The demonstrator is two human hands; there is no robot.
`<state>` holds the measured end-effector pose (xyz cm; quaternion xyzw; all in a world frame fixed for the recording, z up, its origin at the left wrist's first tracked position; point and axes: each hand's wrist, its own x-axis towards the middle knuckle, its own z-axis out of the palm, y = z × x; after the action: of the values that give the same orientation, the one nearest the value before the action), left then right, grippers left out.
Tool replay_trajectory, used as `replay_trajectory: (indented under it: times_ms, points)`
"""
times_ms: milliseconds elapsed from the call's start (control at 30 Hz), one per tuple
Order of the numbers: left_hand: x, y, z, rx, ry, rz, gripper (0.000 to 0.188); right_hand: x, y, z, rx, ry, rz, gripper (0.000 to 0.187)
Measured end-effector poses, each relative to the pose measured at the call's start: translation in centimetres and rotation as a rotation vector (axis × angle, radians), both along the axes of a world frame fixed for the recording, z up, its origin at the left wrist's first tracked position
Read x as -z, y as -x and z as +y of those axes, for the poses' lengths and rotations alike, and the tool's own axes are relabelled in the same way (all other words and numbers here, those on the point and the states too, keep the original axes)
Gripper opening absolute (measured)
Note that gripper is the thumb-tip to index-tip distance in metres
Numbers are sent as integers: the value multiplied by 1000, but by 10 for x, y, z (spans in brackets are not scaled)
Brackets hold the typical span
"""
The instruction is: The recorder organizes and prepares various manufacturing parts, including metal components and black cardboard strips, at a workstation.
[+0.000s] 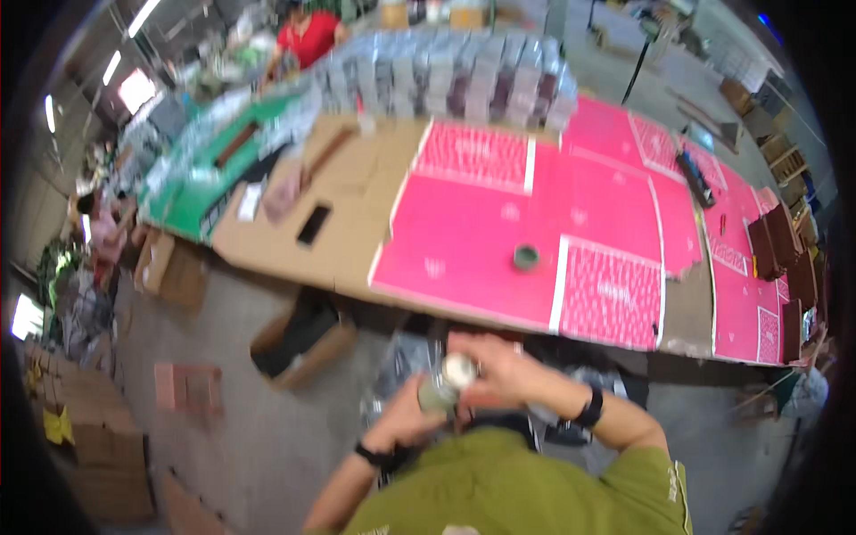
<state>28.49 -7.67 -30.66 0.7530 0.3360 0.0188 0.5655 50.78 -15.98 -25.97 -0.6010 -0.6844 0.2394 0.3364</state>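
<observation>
A: What's nearest?
B: The green shirt (499, 486), then the left hand (406, 417), curled around a pale green jar (434, 395) held upright or tilted, I can't tell which.
A: And the right hand (501, 367)?
B: Its fingers grip a white disc (460, 370) at the jar's top; blur hides whether they join.
A: Beyond?
B: A dark green cup (525, 258) on the pink sheet (481, 218), a black phone (314, 225) to its left on cardboard (370, 192), then stacked bundles (446, 76).
</observation>
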Motion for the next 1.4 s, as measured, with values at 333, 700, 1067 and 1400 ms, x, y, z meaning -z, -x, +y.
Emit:
replay_trajectory:
  times_ms: [333,700,1067,1400]
  points:
    - [24,7,-7,-88,-72,-69,89,-14,0,-3,-58,96,163,83]
    - [16,18,-22,-214,-197,-44,83,-11,22,2,-4,13,201,85]
    - [-6,26,-19,-240,-148,-17,84,-6,7,18,-230,293,765,58]
    - [-1,28,-17,-341,-44,-54,81,6,-1,18,-3,479,1324,64]
